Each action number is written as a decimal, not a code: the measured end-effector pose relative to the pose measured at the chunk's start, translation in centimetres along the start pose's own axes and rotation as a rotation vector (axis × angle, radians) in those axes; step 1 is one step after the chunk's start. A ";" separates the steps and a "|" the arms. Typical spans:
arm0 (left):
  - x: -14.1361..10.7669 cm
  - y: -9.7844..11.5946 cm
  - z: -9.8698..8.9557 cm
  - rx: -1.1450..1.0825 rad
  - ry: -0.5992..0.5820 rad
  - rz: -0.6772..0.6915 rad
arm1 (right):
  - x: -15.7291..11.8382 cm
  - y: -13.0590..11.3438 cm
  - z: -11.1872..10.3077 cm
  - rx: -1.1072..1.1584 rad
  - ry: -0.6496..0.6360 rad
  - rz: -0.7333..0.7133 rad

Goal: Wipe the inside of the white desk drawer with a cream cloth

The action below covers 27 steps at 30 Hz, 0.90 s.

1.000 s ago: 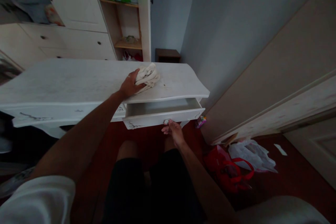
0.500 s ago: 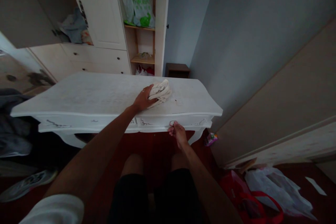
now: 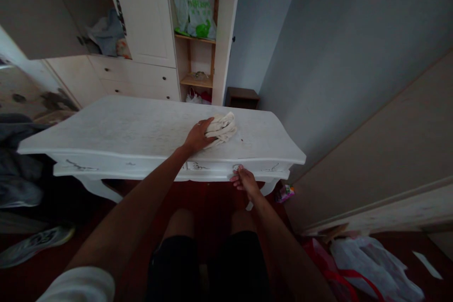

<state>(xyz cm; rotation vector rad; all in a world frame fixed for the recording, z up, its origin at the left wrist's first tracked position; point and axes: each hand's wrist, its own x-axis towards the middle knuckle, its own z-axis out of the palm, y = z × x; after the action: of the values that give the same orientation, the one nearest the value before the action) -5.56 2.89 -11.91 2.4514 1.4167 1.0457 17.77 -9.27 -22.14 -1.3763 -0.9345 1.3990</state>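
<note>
A crumpled cream cloth [image 3: 223, 127] lies on the top of a white table [image 3: 141, 120] with drawers. My left hand [image 3: 200, 136] is closed on the cloth's left side and presses it against the tabletop. At the table's front, my right hand [image 3: 245, 180] pinches the small round drawer knob [image 3: 237, 168] with thumb and finger, its other fingers curled below. The drawer looks shut. Grey smudges mark the tabletop, and a small dark speck [image 3: 242, 140] sits right of the cloth.
Behind the table stands a white wardrobe [image 3: 148, 33] with plastic bags [image 3: 201, 9] on a shelf. A small brown cabinet [image 3: 242, 98] is near the grey wall. On the floor lie a shoe [image 3: 35, 245], a white plastic bag [image 3: 371, 264] and a purple box [image 3: 285, 193].
The view has shifted slightly. My left hand and the cloth have moved a little right and nearer to me across the tabletop. My right hand stays at the knob.
</note>
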 end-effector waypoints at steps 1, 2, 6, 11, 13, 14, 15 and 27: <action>-0.1 0.2 -0.2 0.010 0.006 0.001 | -0.1 -0.6 -0.4 -0.075 -0.029 0.050; -0.3 0.5 -0.4 0.018 0.014 0.000 | -0.3 -1.5 -0.9 -0.161 -0.060 0.088; -1.1 1.5 -1.5 0.024 0.070 0.011 | -1.2 -6.1 -2.8 -0.390 -0.180 -0.021; -5.5 3.3 -2.3 0.013 0.299 -0.061 | -0.9 -12.3 -5.1 -0.388 -0.098 -0.246; -8.9 4.2 -2.2 0.035 0.370 -0.112 | 0.2 -13.7 -6.5 -0.355 0.020 -0.329; -10.9 4.6 -2.0 0.049 0.394 -0.093 | 0.9 -14.1 -7.2 -0.341 0.076 -0.344; -12.9 5.0 -1.8 0.062 0.417 -0.080 | 1.7 -14.3 -7.9 -0.327 0.125 -0.348; -19.6 4.1 3.7 0.112 0.482 -0.502 | 6.6 -13.9 -10.4 -0.420 0.273 -0.393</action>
<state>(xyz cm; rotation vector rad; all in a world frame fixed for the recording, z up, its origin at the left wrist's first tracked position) -6.60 -14.24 -22.81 1.7968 2.1291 1.5034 29.91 -0.06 -11.59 -1.5352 -1.2767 0.7232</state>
